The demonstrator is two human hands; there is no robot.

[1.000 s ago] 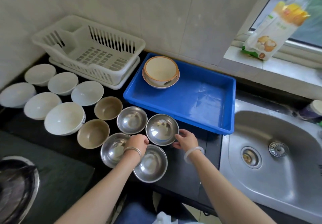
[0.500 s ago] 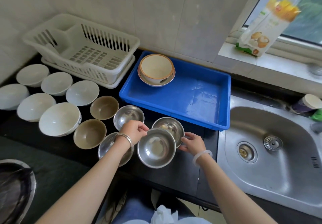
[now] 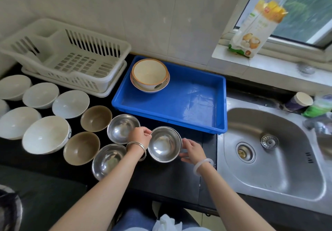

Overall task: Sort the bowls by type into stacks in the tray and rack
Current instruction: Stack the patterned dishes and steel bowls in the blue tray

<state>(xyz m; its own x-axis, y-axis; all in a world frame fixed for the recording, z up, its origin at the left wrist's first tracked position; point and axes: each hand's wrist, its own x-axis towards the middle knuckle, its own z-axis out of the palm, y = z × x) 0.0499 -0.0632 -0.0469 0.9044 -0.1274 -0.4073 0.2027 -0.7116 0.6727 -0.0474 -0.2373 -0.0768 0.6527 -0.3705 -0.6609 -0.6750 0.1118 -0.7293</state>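
My left hand (image 3: 139, 137) pinches the left rim of a steel bowl (image 3: 164, 144) that sits nested in a second steel bowl on the black counter. My right hand (image 3: 191, 150) holds the right side of this pair. Two more steel bowls (image 3: 122, 127) (image 3: 107, 160) lie to the left. Two brown bowls (image 3: 96, 117) (image 3: 80, 148) and several white bowls (image 3: 45, 133) stand further left. Behind, the blue tray (image 3: 188, 105) holds a stack of orange-rimmed cream bowls (image 3: 150, 75) in its far left corner. The white rack (image 3: 71, 60) stands at the back left, with nothing in it.
A steel sink (image 3: 269, 150) lies right of the tray. A cup (image 3: 299, 101) and a green item (image 3: 318, 106) stand behind the sink. A food packet (image 3: 256, 27) leans on the window sill. A dark pan (image 3: 9, 209) shows at the bottom left.
My left hand lifted the nearest steel bowl from the counter and set it into the steel bowl by my right hand. The camera view shifted slightly.
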